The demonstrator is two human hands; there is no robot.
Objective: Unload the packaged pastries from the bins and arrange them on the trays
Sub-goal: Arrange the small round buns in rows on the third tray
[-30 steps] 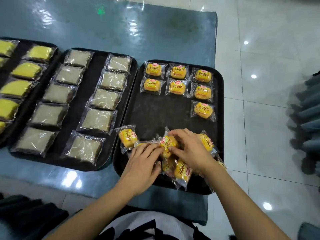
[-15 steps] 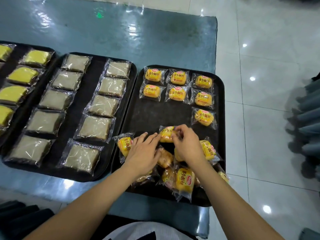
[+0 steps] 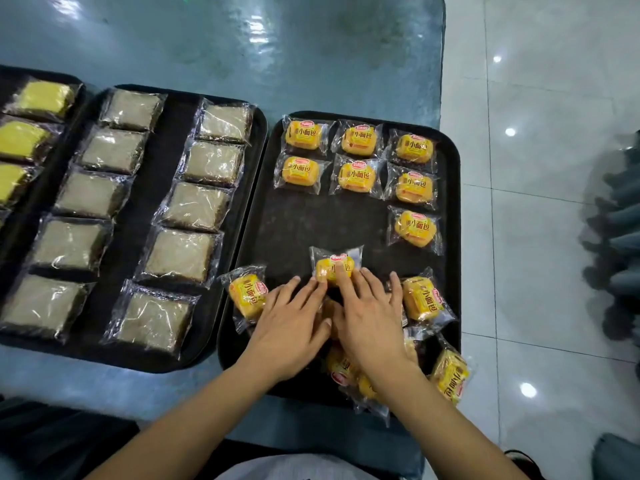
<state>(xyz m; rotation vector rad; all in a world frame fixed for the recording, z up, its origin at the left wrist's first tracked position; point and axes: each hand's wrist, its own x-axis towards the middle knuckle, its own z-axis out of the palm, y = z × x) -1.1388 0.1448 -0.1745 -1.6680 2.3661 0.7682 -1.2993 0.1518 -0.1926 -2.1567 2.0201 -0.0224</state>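
A black tray (image 3: 298, 230) on the right holds several small yellow wrapped buns in neat rows at its far end (image 3: 356, 174). One wrapped bun (image 3: 337, 263) lies in the tray's middle. My left hand (image 3: 291, 323) and my right hand (image 3: 370, 317) lie side by side with straight fingers, their fingertips pressing on that bun's near edge. Loose buns sit around and under my hands: one at the left (image 3: 247, 294), one at the right (image 3: 422, 299), others at the tray's near edge (image 3: 450, 375).
A middle black tray (image 3: 162, 188) carries two columns of grey-brown wrapped cakes (image 3: 194, 206). A further tray at far left holds yellow wrapped cakes (image 3: 20, 140). The trays sit on a blue-green table (image 3: 242, 46); its right edge borders a white tiled floor (image 3: 554, 98).
The bun moved away from me, from the heap at the tray's near end to the tray's middle. My fingers went from pinching it to lying straight against it.
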